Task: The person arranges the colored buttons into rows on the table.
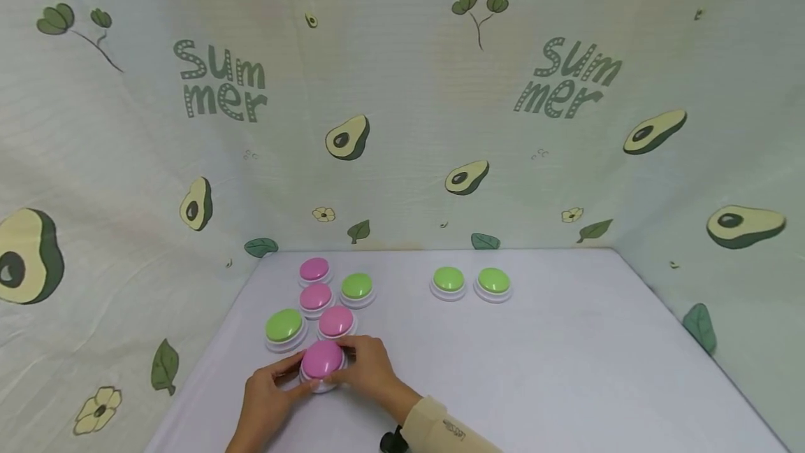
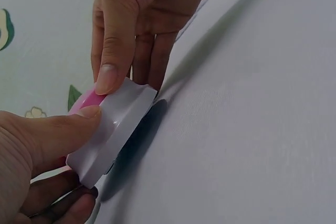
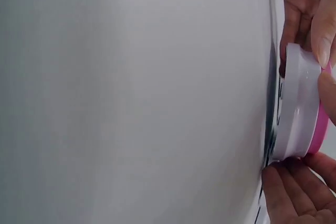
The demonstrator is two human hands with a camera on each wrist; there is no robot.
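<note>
Both hands hold one round push button (image 1: 322, 359) with a pink domed top and a white base, at the near end of a cluster of similar buttons. My left hand (image 1: 267, 397) grips its left side, thumb at the front of the base. The right hand (image 1: 371, 369) holds the opposite side, thumb also at the front. In the left wrist view the white base (image 2: 118, 116) is close over the table, a dark shadow under it. The right wrist view shows the button (image 3: 302, 106) edge-on between the fingers. Just behind it sits another pink button (image 1: 336, 321).
Two more pink buttons (image 1: 315, 296) line up farther back. Green buttons stand on either side, one left (image 1: 284, 326) and one right (image 1: 357, 286). Two green buttons (image 1: 449, 279) stand near the back middle of the white table (image 1: 534, 369). A printed curtain (image 1: 402, 89) surrounds the table.
</note>
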